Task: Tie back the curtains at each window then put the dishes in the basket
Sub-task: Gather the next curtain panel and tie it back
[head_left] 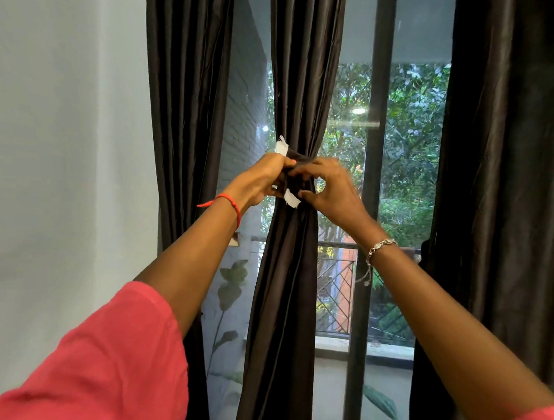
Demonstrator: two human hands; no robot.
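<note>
curtain-tying step: left hand point(264, 177) and right hand point(331, 193) both pinch the tie-back point(291, 200) wrapped around the gathered middle curtain point(285, 274) at the window; next, probably fasten its white ends.

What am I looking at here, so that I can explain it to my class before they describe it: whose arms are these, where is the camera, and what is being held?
There is no machine here. A person wears one wide-angle camera on the head, so you see their own two arms reaching forward. The left hand and the right hand meet at the middle curtain, a dark drape bunched in at hand height. Both hands grip a dark tie-back with white ends, wrapped round that bunch. Two more dark curtains hang at the sides: the left curtain and the right curtain. Behind them is the window, with trees and a balcony railing outside. No table or dishes show in this picture.
</note>
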